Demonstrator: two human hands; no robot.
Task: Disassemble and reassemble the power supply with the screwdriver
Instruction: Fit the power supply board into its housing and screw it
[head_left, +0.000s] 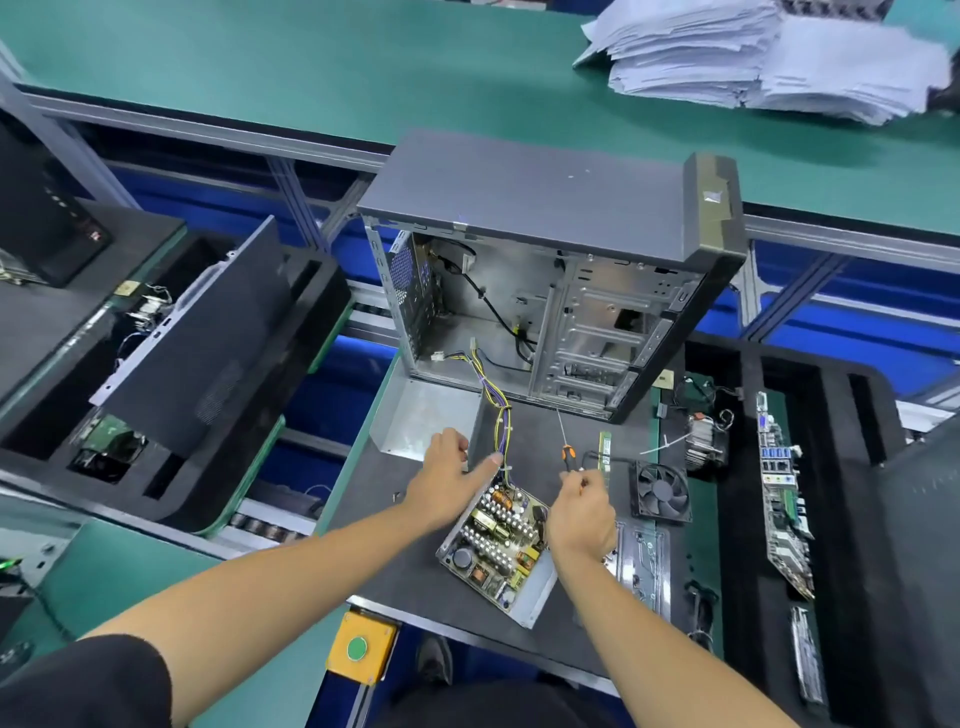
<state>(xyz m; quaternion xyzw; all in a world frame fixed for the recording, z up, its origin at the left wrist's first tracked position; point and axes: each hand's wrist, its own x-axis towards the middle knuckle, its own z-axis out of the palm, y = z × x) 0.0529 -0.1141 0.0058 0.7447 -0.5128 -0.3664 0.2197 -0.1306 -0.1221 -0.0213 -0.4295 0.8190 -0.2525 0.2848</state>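
Both forearms are reaching over the opened power supply (496, 545), lid (423, 418) lying beyond the flat, pointing left hand (447, 480), right hand (582, 512) gripping the screwdriver (566, 447): disassembly seemingly done, reassembly remaining.

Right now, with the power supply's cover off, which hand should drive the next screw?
Right. The right hand already grips the screwdriver beside the open power supply, while the left hand is at its wire bundle end.
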